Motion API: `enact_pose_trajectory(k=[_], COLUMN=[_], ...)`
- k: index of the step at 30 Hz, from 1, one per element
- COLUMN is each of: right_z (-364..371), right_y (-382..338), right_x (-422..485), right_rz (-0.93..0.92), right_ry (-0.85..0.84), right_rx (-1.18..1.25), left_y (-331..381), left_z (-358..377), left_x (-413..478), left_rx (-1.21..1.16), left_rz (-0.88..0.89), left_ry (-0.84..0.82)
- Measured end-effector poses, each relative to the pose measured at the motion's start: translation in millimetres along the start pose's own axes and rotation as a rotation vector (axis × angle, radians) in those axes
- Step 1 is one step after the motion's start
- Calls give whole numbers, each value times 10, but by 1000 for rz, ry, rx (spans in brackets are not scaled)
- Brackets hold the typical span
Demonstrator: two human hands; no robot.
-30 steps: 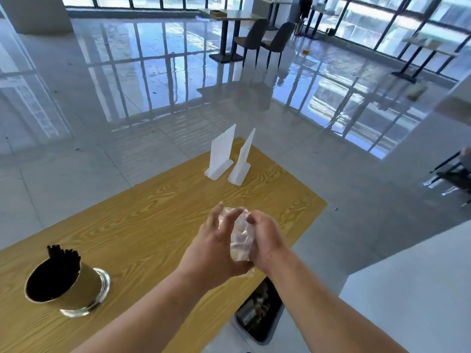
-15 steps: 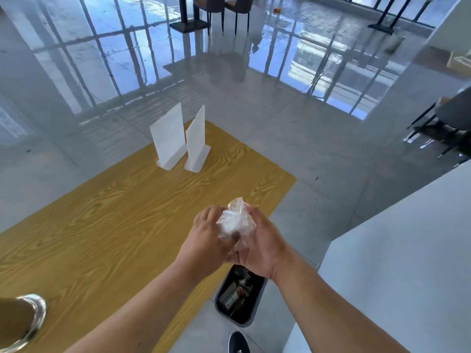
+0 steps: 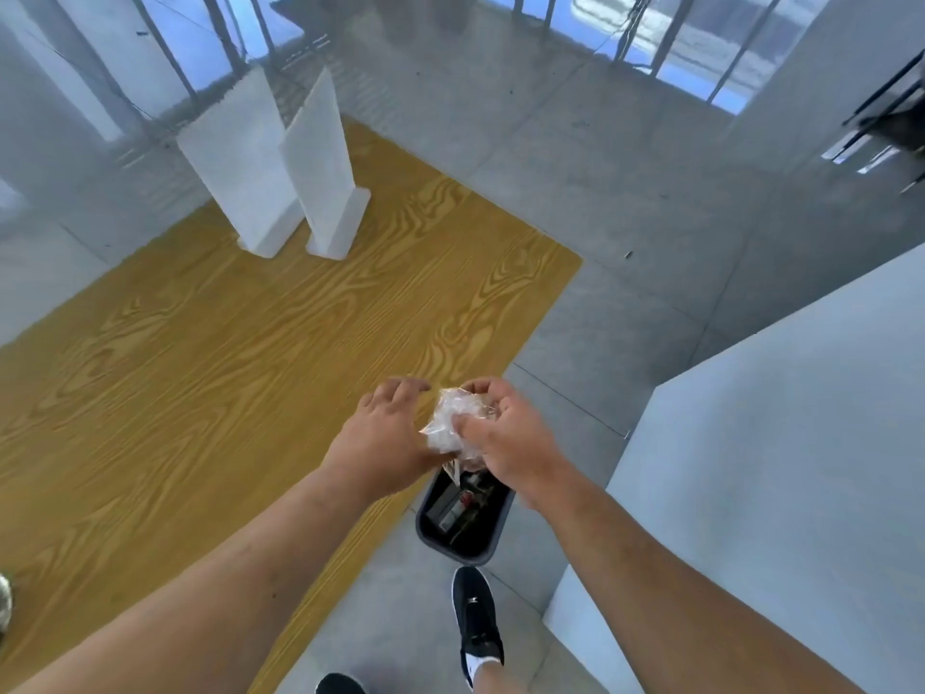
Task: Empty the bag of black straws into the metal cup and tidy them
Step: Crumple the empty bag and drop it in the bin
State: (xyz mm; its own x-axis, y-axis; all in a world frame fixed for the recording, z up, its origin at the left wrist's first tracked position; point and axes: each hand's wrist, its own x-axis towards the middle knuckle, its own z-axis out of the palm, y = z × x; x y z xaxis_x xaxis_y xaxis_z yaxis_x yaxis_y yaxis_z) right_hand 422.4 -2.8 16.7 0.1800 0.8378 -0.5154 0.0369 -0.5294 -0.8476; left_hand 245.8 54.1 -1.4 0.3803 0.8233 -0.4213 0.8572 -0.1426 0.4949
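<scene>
At the far left edge of my feed, a sliver of the shiny metal cup (image 3: 3,601) sits on the yellow wood-grain table (image 3: 200,393); the frame cuts off the rest. Further along, at the table's far end, a pair of white upright plastic sign stands (image 3: 250,167) stand side by side.

Over the table's right edge, the left hand (image 3: 385,438) lies against the left side of the crumpled clear plastic bag (image 3: 448,425). Its fingers are bent downward, and I cannot tell whether they close on the plastic. The right hand (image 3: 508,440) grips the bag from the other side, fingers curled over the top and thumb pressed into the wad.

Below the bag, on the grey floor, is a dark grey rectangular waste bin (image 3: 468,557) with rubbish inside. A black sneaker (image 3: 475,618) stands just beside it. A pale grey counter (image 3: 776,443) fills the right.
</scene>
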Motion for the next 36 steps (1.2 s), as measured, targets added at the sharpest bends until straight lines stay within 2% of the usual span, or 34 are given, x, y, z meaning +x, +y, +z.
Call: enact_pose_trajectory(k=[4, 9, 13, 20, 27, 32, 36], right_z=[-131, -318, -338, -291, -132, 21, 152], right_y=[325, 766, 1148, 1763, 2489, 2993, 3334], right_x=[206, 464, 650, 991, 1504, 1812, 1940], right_rz=[-60, -19, 32, 196, 349, 374, 326], right_ry=[139, 199, 194, 113, 31, -45, -67], right_rx=[-177, -288, -268, -393, -529, -621, -770], left_y=[-234, -371, -247, -180, -169, -151, -147], left_z=[262, 609, 737, 737, 723, 717, 720], left_x=[205, 446, 725, 1049, 1041, 1031, 1027], left_rx=[178, 287, 343, 422, 415, 405, 400], left_rz=[-4, 20, 26, 136, 148, 144, 148], left_ry=[-50, 39, 140, 225, 224, 222, 237])
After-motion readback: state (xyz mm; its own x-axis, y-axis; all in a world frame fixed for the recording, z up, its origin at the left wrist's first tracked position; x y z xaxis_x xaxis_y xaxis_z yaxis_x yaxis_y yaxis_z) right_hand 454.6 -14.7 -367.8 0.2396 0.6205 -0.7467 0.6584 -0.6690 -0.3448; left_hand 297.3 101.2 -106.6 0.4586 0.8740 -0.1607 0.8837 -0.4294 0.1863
